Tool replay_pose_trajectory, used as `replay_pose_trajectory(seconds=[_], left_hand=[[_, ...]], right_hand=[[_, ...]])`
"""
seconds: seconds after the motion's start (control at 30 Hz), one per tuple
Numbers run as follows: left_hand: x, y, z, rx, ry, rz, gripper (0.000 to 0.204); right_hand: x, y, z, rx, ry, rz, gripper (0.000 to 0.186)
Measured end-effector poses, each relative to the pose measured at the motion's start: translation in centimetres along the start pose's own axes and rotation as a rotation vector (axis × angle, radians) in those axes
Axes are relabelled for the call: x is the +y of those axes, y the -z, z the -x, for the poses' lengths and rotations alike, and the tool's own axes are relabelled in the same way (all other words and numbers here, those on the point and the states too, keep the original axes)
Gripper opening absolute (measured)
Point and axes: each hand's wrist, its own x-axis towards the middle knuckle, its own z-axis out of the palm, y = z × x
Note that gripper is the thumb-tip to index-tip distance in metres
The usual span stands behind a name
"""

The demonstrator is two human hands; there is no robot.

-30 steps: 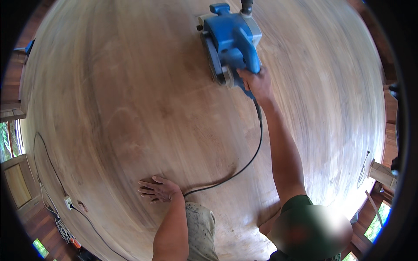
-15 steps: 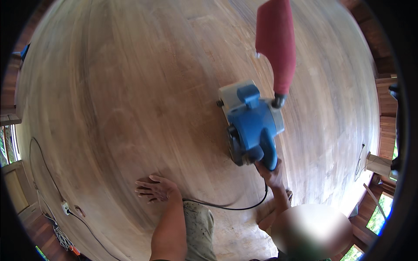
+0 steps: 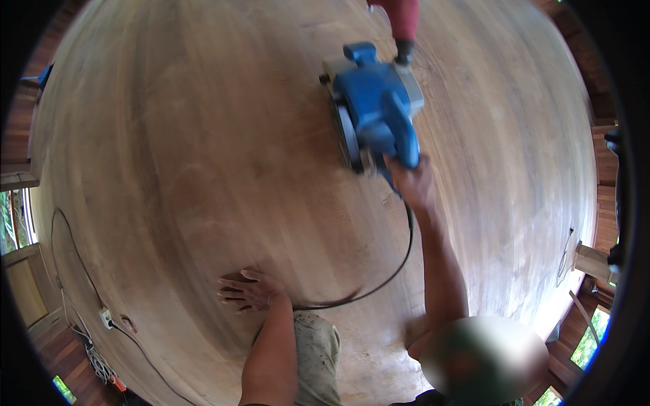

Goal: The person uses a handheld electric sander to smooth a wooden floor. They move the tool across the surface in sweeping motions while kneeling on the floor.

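My right hand (image 3: 413, 183) is wrapped round the rear handle of a blue belt sander (image 3: 372, 95), which lies on the broad wooden surface (image 3: 203, 169) at arm's length. A red dust bag (image 3: 398, 19) is joined to the sander's far side and runs out of view at the top. From the handle a black power cord (image 3: 399, 267) curves back toward my knee. My left hand (image 3: 252, 292) rests flat on the wood with its fingers spread, left of my knee, holding nothing.
At the lower left, a white socket block (image 3: 106, 318) joins cords on the wood. A coiled cable (image 3: 101, 369) hangs by the left edge. Another thin cord (image 3: 564, 257) lies at the right edge. My knee (image 3: 315, 345) is on the surface. A pale blurred patch hides the lower right.
My right hand has pushed the belt sander away from me and slightly left, drawing its cord out. The dust bag has mostly left the view. My left hand stays flat on the wood.
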Motion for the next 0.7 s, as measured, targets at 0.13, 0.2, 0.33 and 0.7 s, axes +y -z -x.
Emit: replay_pose_trajectory(seconds=[0.13, 0.2, 0.33, 0.7], left_hand=[[0.2, 0.6, 0.1, -0.047, 0.026, 0.031, 0.077], [0.3, 0.9, 0.1, -0.100, 0.033, 0.021, 0.077], [0.4, 1.1, -0.1, -0.100, 0.044, 0.044, 0.077], [0.1, 0.4, -0.2, -0.093, 0.043, 0.056, 0.078]], right_hand=[[-3.4, -3.1, -10.4, -0.004, 0.139, -0.155, 0.033], [-5.1, -4.3, -14.7, -0.048, 0.136, -0.172, 0.030], [-8.5, -6.9, -21.1, -0.075, 0.125, -0.264, 0.029], [-10.5, -8.6, -24.7, -0.140, 0.177, -0.360, 0.029]])
